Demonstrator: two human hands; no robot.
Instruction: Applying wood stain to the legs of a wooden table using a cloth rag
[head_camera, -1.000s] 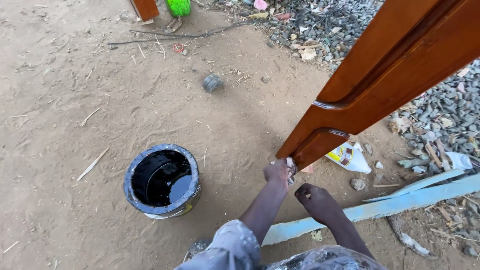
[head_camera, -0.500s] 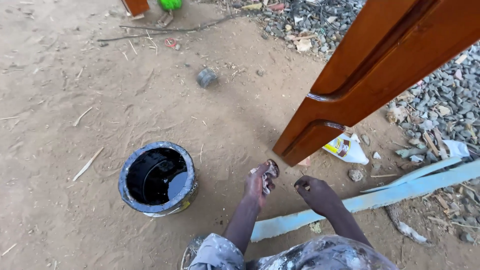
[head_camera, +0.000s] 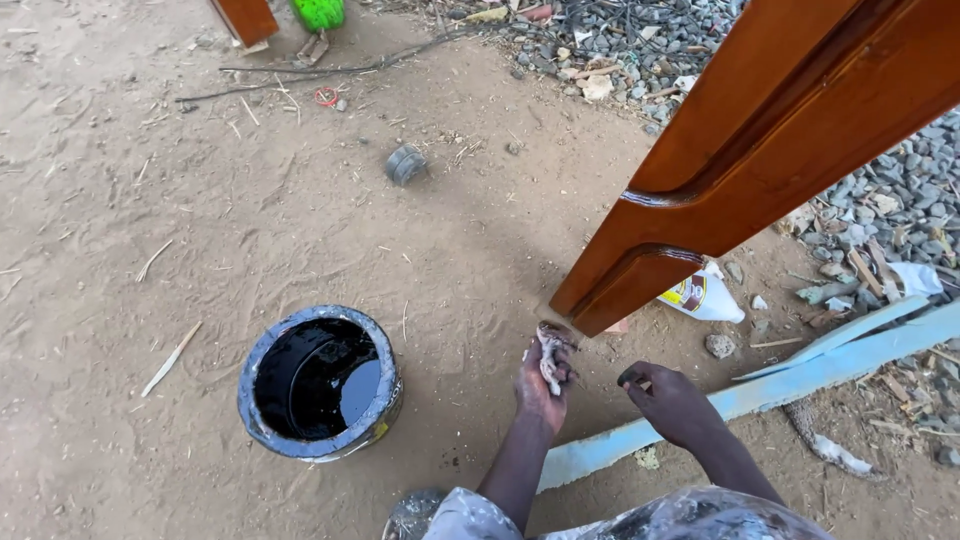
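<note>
Two hands are seen low in the frame, both near the bottom corner of a varnished brown wooden door (head_camera: 760, 170). The door is tilted so that only that corner rests on the sandy ground (head_camera: 200, 250), which leaves its lower edge open to reach. A stained, crumpled rag (head_camera: 551, 362) is clutched in the left hand (head_camera: 543, 380), with the fingers curled tight round it; the rag is held just beside the door's corner, apparently touching it, as would suit wiping finish onto the wood. The right hand (head_camera: 672, 400) is closed loosely, and something small and dark seems to be pinched at its fingertips, though what it is cannot be told. A round tin of dark liquid (head_camera: 318, 382) has been set to the left, near enough to be dipped into. A pale blue plank (head_camera: 760, 390) lies flat under the right forearm. Behind the door's corner a white bag with a yellow label (head_camera: 702, 296) lies beside grey gravel (head_camera: 900, 210). Farther off, a small grey lid (head_camera: 405, 164) sits alone on the sand.
</note>
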